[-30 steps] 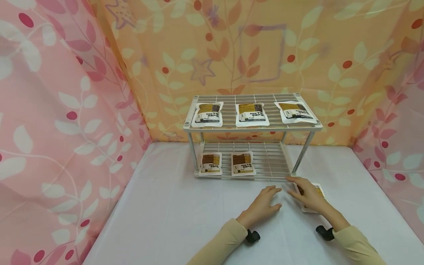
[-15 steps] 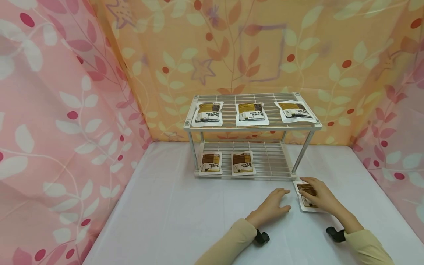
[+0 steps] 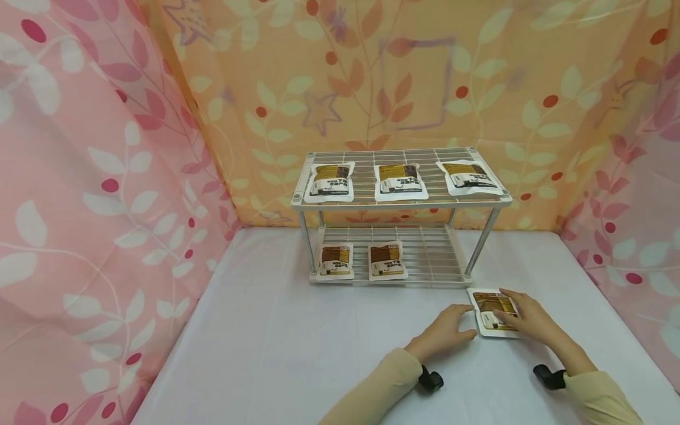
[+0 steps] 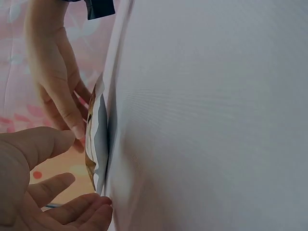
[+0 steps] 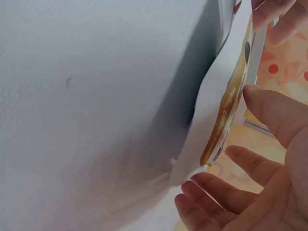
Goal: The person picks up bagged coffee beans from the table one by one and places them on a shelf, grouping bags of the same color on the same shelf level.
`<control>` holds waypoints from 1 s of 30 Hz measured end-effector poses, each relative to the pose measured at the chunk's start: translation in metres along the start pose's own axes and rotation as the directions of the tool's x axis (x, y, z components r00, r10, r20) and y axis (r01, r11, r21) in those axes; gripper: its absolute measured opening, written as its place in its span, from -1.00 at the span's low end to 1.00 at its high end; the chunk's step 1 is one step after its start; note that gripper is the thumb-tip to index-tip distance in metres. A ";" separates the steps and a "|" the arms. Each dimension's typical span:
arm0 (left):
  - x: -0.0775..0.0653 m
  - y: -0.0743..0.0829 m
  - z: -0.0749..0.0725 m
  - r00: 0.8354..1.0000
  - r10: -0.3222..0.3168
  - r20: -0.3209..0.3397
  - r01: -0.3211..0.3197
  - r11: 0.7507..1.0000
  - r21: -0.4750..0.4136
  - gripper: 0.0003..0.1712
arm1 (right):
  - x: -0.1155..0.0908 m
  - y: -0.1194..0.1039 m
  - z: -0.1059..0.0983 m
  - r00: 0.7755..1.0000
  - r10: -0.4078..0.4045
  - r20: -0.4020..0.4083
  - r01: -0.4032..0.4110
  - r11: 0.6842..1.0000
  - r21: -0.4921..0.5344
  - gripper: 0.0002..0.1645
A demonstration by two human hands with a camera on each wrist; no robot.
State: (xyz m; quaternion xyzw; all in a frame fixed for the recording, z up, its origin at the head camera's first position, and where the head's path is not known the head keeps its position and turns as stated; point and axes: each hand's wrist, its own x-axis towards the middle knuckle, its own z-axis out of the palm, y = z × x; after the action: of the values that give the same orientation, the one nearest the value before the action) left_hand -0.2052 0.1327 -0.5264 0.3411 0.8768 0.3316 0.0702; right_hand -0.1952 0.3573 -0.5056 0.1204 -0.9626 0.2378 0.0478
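A flat white coffee bag [image 3: 484,304] with a brown and gold label lies on the table just off the rack's front right corner. My right hand [image 3: 533,321] is over its right side, the thumb reaching across the label and the fingers along the edge. In the right wrist view, the thumb comes to the face of the bag [image 5: 224,110] and the loosely bent fingers are by its rim. At the left edge of the bag is my left hand [image 3: 442,332], fingers extended and thumb apart. The left wrist view has its fingertips right beside the bag [image 4: 98,139].
A white two-tier wire rack [image 3: 401,205] stands at the back of the table [image 3: 255,342]. Three similar bags, one of them the middle bag [image 3: 401,182], lie on its top shelf. Two more, including the left bag [image 3: 336,261], are on the lower shelf's left and middle.
My right hand has drawn back to the right, uncovering more of the bag. My left hand has come rightward, up to the bag's left edge. The bags on the rack stay put.
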 end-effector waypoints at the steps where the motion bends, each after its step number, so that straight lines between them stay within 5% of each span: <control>1: 0.001 0.000 0.001 1.000 -0.001 -0.001 0.001 1.000 -0.001 -0.38 | -0.001 0.001 -0.001 1.000 0.016 0.015 -0.016 1.000 -0.004 -0.25; 10: 0.010 0.003 0.009 0.999 -0.046 -0.011 0.045 0.994 -0.095 -0.39 | -0.009 0.006 -0.009 0.985 0.139 0.100 -0.140 0.990 -0.001 -0.17; 30: 0.009 0.009 0.009 0.999 -0.028 -0.030 0.023 0.987 -0.157 -0.47 | -0.018 -0.004 -0.012 0.983 0.139 0.121 -0.147 0.987 0.059 -0.27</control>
State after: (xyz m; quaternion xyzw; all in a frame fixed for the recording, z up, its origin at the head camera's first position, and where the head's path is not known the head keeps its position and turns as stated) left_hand -0.2043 0.1481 -0.5271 0.3181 0.8533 0.4040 0.0869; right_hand -0.1766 0.3636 -0.4956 0.0660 -0.9614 0.2656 -0.0297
